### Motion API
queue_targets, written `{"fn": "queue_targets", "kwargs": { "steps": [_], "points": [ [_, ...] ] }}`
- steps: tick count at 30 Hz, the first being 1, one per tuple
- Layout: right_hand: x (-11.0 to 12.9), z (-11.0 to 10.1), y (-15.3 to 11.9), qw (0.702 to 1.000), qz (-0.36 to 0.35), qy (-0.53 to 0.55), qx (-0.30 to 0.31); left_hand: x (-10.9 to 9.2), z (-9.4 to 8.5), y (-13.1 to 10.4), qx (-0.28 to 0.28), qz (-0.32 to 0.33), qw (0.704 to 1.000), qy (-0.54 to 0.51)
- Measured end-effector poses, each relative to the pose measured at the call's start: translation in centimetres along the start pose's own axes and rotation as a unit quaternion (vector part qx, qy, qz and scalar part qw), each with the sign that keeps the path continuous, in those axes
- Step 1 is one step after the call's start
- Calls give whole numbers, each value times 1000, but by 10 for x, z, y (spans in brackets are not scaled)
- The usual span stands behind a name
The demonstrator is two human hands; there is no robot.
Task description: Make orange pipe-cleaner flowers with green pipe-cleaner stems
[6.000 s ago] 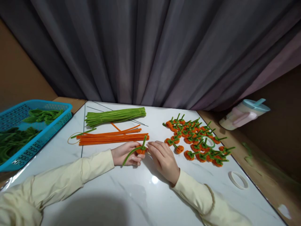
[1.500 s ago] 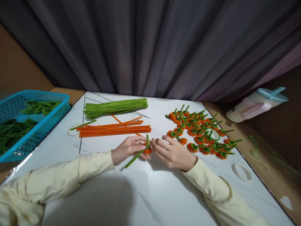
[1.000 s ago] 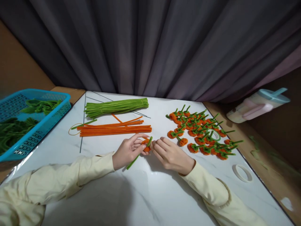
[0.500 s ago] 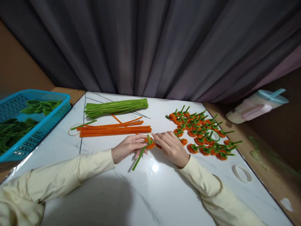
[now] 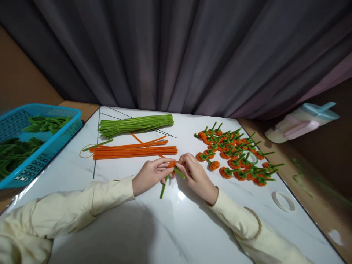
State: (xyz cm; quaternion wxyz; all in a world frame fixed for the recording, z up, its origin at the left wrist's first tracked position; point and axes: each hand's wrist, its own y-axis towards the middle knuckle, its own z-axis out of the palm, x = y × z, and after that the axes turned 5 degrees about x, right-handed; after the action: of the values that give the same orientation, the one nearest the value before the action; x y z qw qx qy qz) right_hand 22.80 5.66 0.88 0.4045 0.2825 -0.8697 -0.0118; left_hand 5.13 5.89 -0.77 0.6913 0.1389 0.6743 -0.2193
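Note:
Between my hands is a small orange pipe-cleaner pumpkin [image 5: 172,164] with green pipe-cleaner ends sticking out. My left hand [image 5: 152,173] pinches the orange body from the left; one green end [image 5: 163,190] hangs down below its fingers. From the right, my right hand [image 5: 196,176] is closed with thumb and fingertips on another green end [image 5: 180,173], close against the orange part. Just beyond lies a bundle of orange pipe cleaners [image 5: 134,152], and behind it a thick bundle of green pipe cleaners [image 5: 134,124].
Several finished-looking orange pumpkins with green stems [image 5: 226,172] cluster at the right, a roll of green tape [image 5: 250,157] among them. A white ring [image 5: 283,202] lies nearer. A tumbler [image 5: 301,123] stands far right. At left is a blue basket [image 5: 62,137] holding green pieces.
My right hand has gone from flattened fingers beside the pumpkin to a pinch on its green end. The pumpkin has turned, and the hanging green end has shifted slightly right.

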Motion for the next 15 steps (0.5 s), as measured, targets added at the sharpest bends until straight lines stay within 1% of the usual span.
{"fn": "queue_targets", "kwargs": {
  "steps": [4,7,10,12,15],
  "points": [
    [-2,4,-1,1000,9,-7,-10,-2,-1,0,-4,0,1000,-21],
    [-1,6,-1,1000,-2,6,-1,-7,-4,1,34,-40,996,-69],
    [0,8,-2,999,-21,42,-2,-13,-10,5,67,-81,988,-112],
    [0,9,-3,997,-35,65,-16,-14,-14,7,63,-81,986,-128],
    [-1,9,-4,995,-35,59,-69,-13,-18,9,45,-69,983,-165]
  ]
}}
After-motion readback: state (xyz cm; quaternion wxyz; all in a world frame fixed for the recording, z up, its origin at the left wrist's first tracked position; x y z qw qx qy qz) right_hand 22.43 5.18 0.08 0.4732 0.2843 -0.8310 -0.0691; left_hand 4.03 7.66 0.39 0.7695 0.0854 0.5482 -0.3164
